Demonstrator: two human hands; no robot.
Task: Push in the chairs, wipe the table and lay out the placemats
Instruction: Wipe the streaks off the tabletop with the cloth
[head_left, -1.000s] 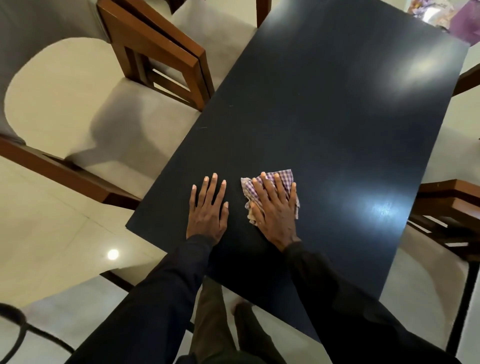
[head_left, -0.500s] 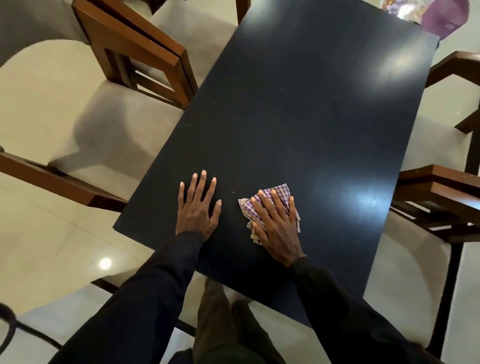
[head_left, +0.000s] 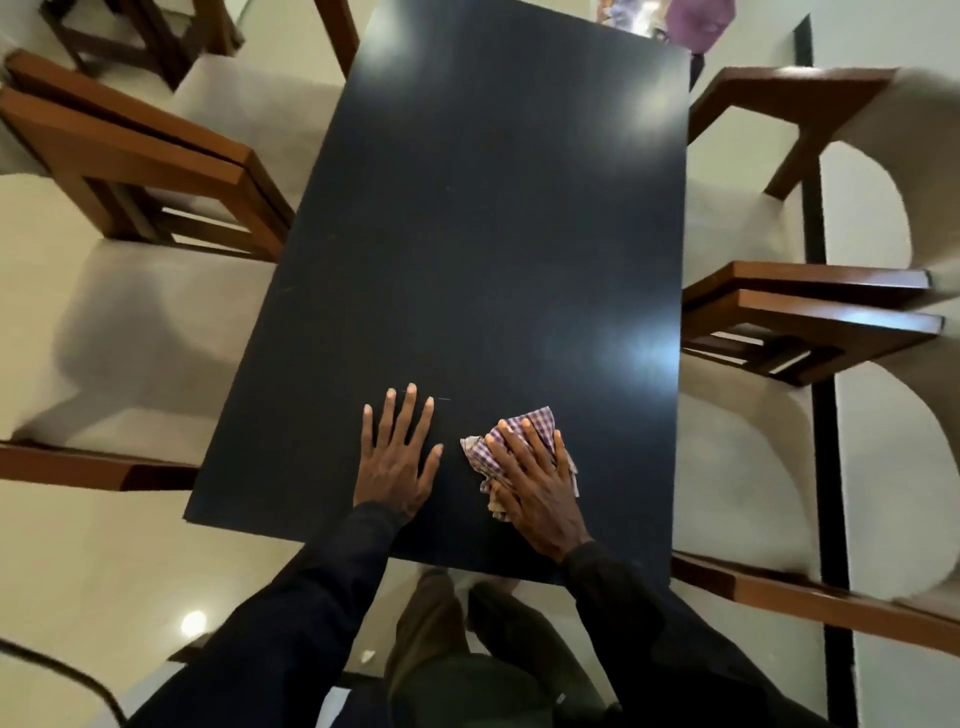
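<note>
Here, crumpled checked cloth on smooth dark table.

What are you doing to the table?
A person is wiping the dark table. The right hand presses a checked cloth flat near the close end, and the left hand rests open beside it. Chairs stand on both sides. No placemats are out.
</note>
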